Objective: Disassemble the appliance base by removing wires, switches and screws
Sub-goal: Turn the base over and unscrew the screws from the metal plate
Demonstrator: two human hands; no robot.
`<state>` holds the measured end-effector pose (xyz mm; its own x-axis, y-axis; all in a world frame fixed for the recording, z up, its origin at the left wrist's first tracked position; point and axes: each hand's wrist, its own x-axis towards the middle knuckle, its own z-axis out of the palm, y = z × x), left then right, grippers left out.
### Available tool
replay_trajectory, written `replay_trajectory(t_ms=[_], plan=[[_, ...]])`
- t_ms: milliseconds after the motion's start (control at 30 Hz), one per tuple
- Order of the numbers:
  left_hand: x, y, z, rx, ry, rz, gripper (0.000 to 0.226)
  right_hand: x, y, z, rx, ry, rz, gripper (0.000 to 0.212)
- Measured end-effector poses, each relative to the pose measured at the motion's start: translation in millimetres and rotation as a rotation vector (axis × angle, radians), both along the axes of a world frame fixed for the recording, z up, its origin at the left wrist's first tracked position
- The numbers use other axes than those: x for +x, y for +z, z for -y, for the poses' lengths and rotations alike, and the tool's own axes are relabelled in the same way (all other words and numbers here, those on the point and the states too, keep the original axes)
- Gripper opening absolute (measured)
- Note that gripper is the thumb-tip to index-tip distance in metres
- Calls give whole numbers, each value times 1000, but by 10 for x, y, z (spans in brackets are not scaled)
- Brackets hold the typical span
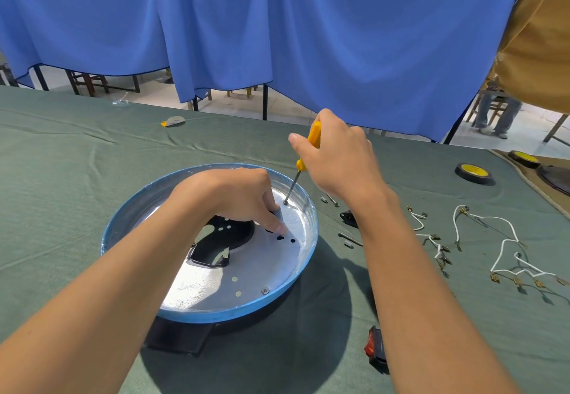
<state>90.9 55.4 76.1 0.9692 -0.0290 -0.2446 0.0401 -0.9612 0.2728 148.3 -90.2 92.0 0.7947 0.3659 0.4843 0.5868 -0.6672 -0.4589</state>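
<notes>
**Item 1:** round shallow sheet-metal appliance base (pixel 216 316). Blue-painted rim, matt silvery floor w/ punched holes, irregular black centre opening (pixel 228 233).
- Loc: mid green cloth-covered table (pixel 61 177), sitting on a black block (pixel 179 338).
- Handling (est.): light, stiff, thin-walled. Floor prob. slick, cut edges maybe sharp.
- Best hold: rim or opening edge, pressed down vs. driver torque.

**Item 2:** slim screwdriver (pixel 314 136), yellow plastic handle, steel shaft. Tip is seated on a small screw (pixel 286 203) at the far-right of the floor.

**Hands:**
- Right hand (pixel 339 159): wrapped round the handle, thumb out.
- Left hand (pixel 234 196): fingers curled, bearing on the floor just beside that screw. Appears to pinch the opening edge; thumb hidden.

**Item 3:** second pan-head screw (pixel 265 290) near the front rim, in place.

**Off-base, right side:**
- white braided wires (pixel 505 245) w/ brass terminals
- red rocker switch (pixel 371 347)
- loose bolts (pixel 350 239)
- black tape roll (pixel 473 173)
</notes>
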Motion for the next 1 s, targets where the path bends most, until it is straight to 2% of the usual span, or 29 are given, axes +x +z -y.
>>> replay_trajectory(t_ms=[100,200,300,433,567,667,800,900,1000], plan=[[2,-5,-2,1,-4,-2,30,-1,34,13,12,12,-50,20],[3,-10,-7,3,-3,-2,29,-29,37,9,16,19,-94,22],[12,-8,-5,5,-3,-1,32,-23,31,12,-10,-37,-54,33],[32,-16,-13,10,0,3,32,8,33,28,15,-2,-86,20],[40,-28,-26,20,6,5,33,-34,59,26,121,94,-145,21],[22,-24,-29,22,3,-3,36,-36,123,46,258,130,-82,16],[-13,-24,-40,39,6,-4,50,-56,264,131,387,141,4,29],[-23,-27,-65,42,-3,-3,59,-59,307,208,368,162,-35,26],[-45,-35,-94,61,12,7,62,-53,320,186,223,247,-13,11]])
